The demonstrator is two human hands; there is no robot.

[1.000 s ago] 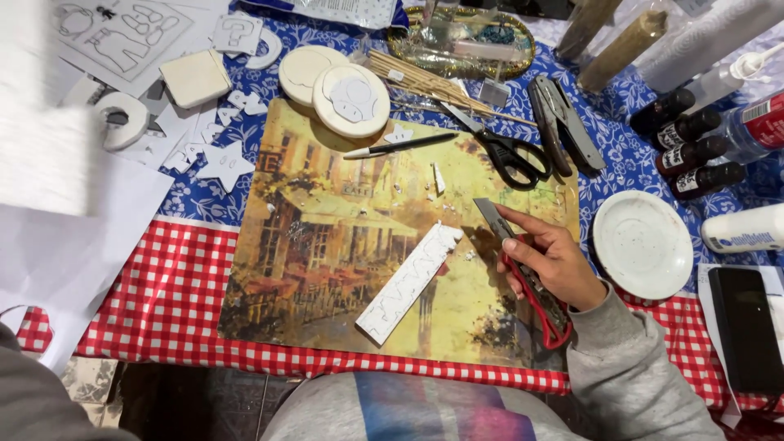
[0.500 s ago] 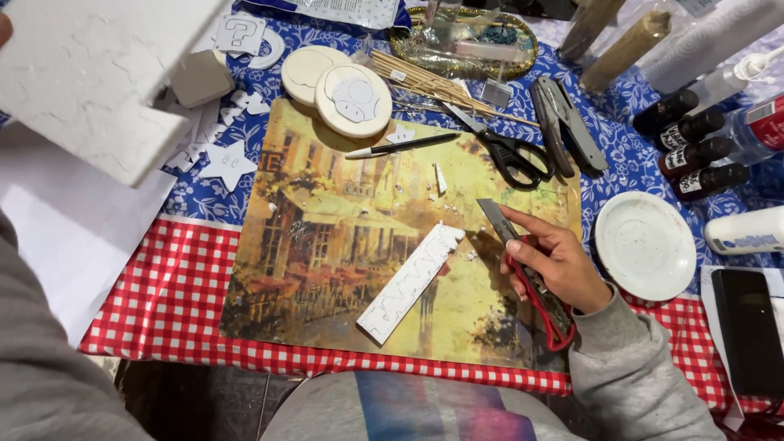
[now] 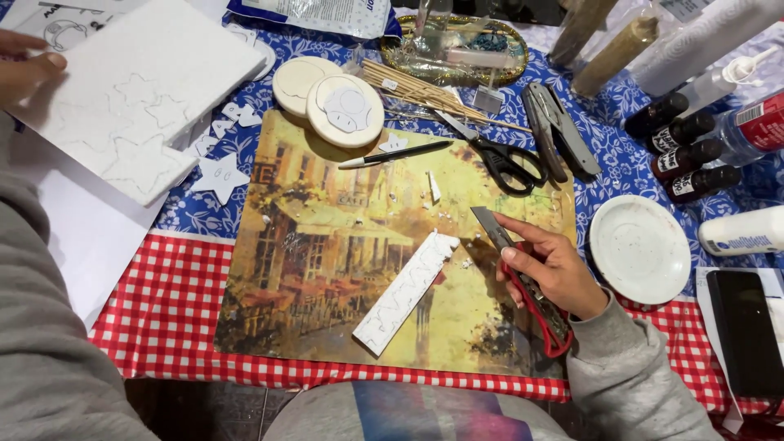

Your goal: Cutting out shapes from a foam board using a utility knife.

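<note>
Right hand (image 3: 555, 269), mid-right, grip closed around a red utility knife (image 3: 531, 290); left hand (image 3: 24, 73), upper left, pinches a white foam sheet (image 3: 139, 98).

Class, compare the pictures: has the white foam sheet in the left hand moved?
Yes. The white foam sheet has swung in from the left, toward the two round discs, which stayed put.

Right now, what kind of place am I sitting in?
Probably a home craft table. The right hand holds a utility knife over a picture mat, the left hand holds a foam sheet with star outlines, and scissors and paint bottles lie nearby.
</note>
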